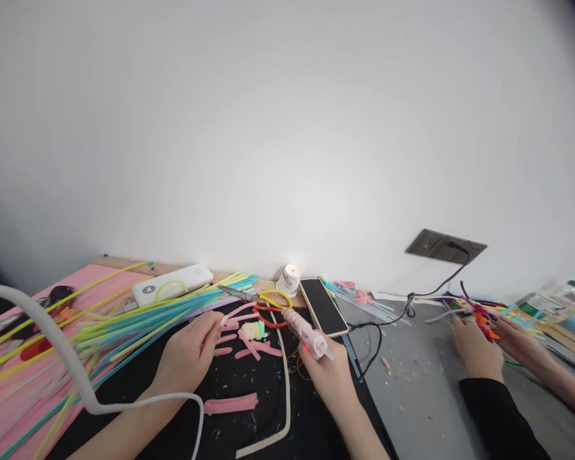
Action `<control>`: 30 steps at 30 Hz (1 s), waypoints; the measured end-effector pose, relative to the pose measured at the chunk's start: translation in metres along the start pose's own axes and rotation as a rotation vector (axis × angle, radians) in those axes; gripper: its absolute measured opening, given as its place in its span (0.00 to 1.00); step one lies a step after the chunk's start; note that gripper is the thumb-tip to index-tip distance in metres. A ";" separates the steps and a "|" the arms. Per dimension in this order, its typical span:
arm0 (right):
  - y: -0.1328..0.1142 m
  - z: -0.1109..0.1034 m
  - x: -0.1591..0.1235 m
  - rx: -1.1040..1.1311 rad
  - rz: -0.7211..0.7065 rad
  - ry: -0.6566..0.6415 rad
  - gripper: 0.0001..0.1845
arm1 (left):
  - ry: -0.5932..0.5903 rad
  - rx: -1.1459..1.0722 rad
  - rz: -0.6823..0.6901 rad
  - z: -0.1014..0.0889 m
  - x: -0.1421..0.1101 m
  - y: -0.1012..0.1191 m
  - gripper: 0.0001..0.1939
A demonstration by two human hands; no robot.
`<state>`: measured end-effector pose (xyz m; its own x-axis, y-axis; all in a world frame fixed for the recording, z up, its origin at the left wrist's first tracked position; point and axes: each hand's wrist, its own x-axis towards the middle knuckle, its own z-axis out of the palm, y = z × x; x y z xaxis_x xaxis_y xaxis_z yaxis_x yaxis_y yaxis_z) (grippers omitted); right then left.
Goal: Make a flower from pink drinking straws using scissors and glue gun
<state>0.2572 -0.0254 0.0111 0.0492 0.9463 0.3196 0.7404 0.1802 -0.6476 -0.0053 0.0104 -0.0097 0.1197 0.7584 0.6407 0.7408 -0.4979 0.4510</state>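
My left hand (190, 353) is closed in a pinch on a pink pipe cleaner piece (241, 309) above the black mat (242, 382). In my right hand (329, 377) is a pale pink hot glue gun (306, 332), its nozzle pointing away toward the wall and a clear glue stick showing at the back. Between the hands lie several short pink pipe cleaner pieces (270, 349) and a small yellow-green wound piece (253, 330). Nearer to me rests a pink bundle (230, 403). A long cream strip (286, 390) runs beside it.
Scissors (239, 293), a white cup (288, 280) and a phone (322, 306) line the wall side. Left are a white power bank (172, 285) and many pipe cleaners (148, 326). A white cable (67, 358) crosses the foreground. Another person's hands (476, 348) work at right.
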 end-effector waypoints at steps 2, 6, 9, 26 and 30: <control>0.005 -0.012 0.002 -0.082 0.010 0.036 0.07 | 0.008 -0.021 -0.032 0.000 0.000 0.000 0.12; 0.018 -0.036 -0.004 -0.217 0.064 0.065 0.07 | -0.013 -0.061 -0.072 0.001 -0.001 0.001 0.11; 0.030 -0.056 -0.013 -0.332 0.181 0.083 0.10 | -0.025 -0.078 -0.075 0.000 -0.001 0.003 0.11; 0.095 -0.097 -0.014 -0.426 0.218 0.014 0.17 | -0.057 -0.090 -0.097 -0.005 0.001 0.011 0.12; 0.104 -0.093 -0.001 -0.433 0.205 0.013 0.18 | -0.038 -0.091 -0.094 -0.006 0.004 0.011 0.11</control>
<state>0.3962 -0.0326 0.0079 0.2300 0.9467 0.2254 0.9254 -0.1411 -0.3517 -0.0006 0.0053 0.0010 0.0790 0.8181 0.5696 0.6872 -0.4586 0.5633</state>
